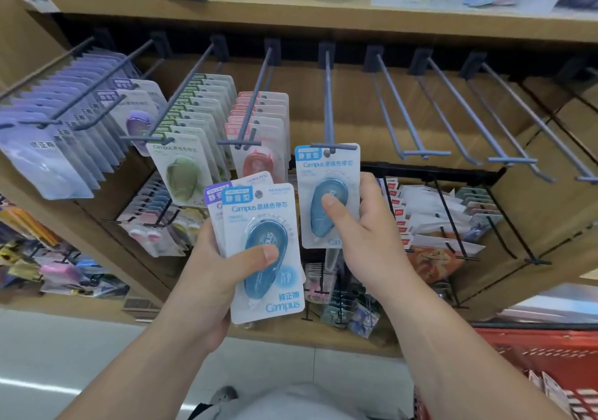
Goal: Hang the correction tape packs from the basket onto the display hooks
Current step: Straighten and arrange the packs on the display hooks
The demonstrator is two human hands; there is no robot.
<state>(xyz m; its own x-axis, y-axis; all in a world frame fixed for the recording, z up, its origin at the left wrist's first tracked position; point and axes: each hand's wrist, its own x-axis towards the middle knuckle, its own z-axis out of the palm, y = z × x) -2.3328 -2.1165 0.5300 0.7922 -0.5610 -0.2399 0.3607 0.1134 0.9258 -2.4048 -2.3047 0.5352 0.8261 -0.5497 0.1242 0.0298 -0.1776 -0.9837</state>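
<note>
A blue-and-white carded correction tape pack (330,167) is pinched in the right hand (369,241), thumb pressed on the blister, its top held right at the tip of a grey metal display hook (328,96). A small stack of matching packs (259,212) is gripped by the left hand (207,270). A red plastic basket (550,351) is seen lower right.

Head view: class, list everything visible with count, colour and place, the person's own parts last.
blue pack: one, blue, at the middle hook's tip, in the right grip
fanned packs: at least two, front blue, back purple-tabbed, in the left grip
purple packs: many, lilac, left hooks
green packs: a row, green, centre-left
red packs: a row, red, beside green
bare hooks: several, grey, right
basket: one, red, bottom right
left grip: one, bare, lower centre
right grip: one, bare, thumb on the blue pack
</note>
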